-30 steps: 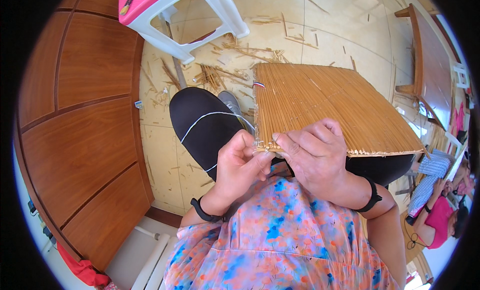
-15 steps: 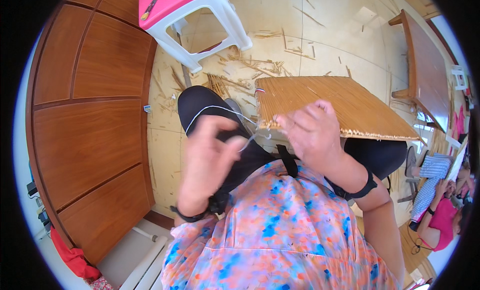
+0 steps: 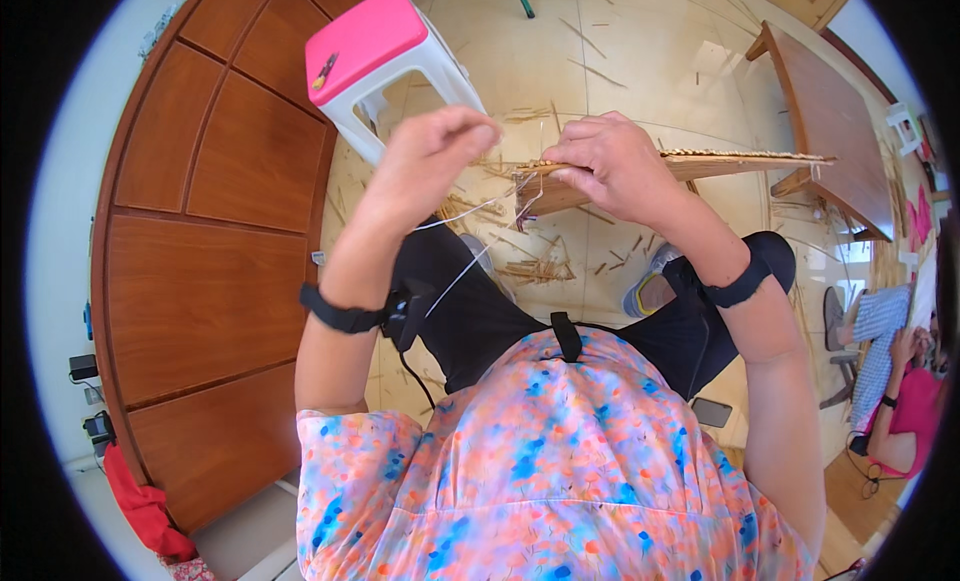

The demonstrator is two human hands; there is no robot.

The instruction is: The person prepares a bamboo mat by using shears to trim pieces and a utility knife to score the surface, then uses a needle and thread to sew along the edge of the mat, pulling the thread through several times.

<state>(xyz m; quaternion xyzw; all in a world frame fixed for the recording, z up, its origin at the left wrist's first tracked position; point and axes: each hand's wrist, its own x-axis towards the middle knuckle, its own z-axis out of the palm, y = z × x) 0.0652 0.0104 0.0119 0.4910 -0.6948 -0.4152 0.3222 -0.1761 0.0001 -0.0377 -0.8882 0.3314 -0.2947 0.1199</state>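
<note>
The brown mat of thin sticks (image 3: 740, 161) is raised almost edge-on above my lap. My right hand (image 3: 610, 171) grips its near-left end, fingers over the top edge and thumb below. My left hand (image 3: 435, 161) is lifted to the left of that end, thumb and fingers pinched together; what they hold is too small or hidden to make out. White cord (image 3: 455, 281) hangs from the mat's end in loose lines and runs down past my left wrist toward my lap.
A pink-topped white stool (image 3: 365, 46) with a small tool stands ahead-left, beside a wooden panelled cabinet (image 3: 205, 311). Scattered sticks (image 3: 540, 266) lie on the floor. A low wooden table (image 3: 835, 121) is at right; a co-worker in pink (image 3: 910, 421) sits at the far right.
The mat has tipped up from lying across my thighs to nearly edge-on. Both hands have risen, and my left hand has moved away from the mat's edge, pulling clear leftward and upward.
</note>
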